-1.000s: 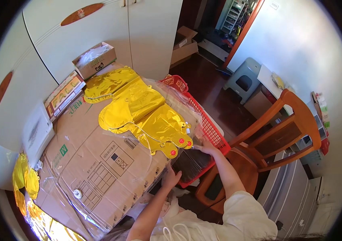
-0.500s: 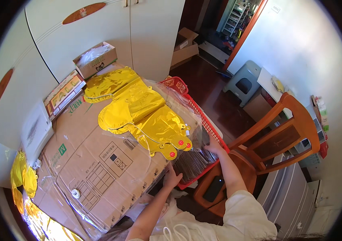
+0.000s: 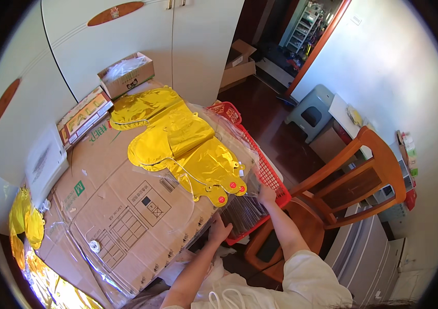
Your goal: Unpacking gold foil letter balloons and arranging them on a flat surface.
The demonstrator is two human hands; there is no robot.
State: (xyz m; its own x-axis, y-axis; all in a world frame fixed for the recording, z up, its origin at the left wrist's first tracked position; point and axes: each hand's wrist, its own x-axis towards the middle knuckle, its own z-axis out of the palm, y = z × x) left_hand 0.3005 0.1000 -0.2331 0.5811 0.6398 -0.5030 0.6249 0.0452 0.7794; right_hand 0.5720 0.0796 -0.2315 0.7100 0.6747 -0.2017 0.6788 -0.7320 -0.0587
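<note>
A red plastic basket (image 3: 261, 170) stands against the right edge of a large flat cardboard piece (image 3: 111, 195). Inside the basket lies a tightly packed stack of thin, clear-wrapped flat packets (image 3: 244, 212). My left hand (image 3: 220, 232) is at the stack's left side by the cardboard edge, its thumb spread from the fingers and part of the fingers hidden. At the stack's right side, my right hand (image 3: 267, 196) reaches inside the basket rim, its fingertips hidden. Flat gold foil balloons (image 3: 178, 139) with red round tags lie on the cardboard, above my left hand.
A wooden chair (image 3: 350, 190) stands close on the right, with a dark phone (image 3: 269, 246) on its seat. A small open box (image 3: 129, 77) and a white container (image 3: 46, 167) stand along the cardboard's far edge. More gold foil (image 3: 57, 280) lies at lower left.
My right hand has moved slightly up and left along the basket's inner side. My left hand stays by the stack. The whole view has shifted a little.
</note>
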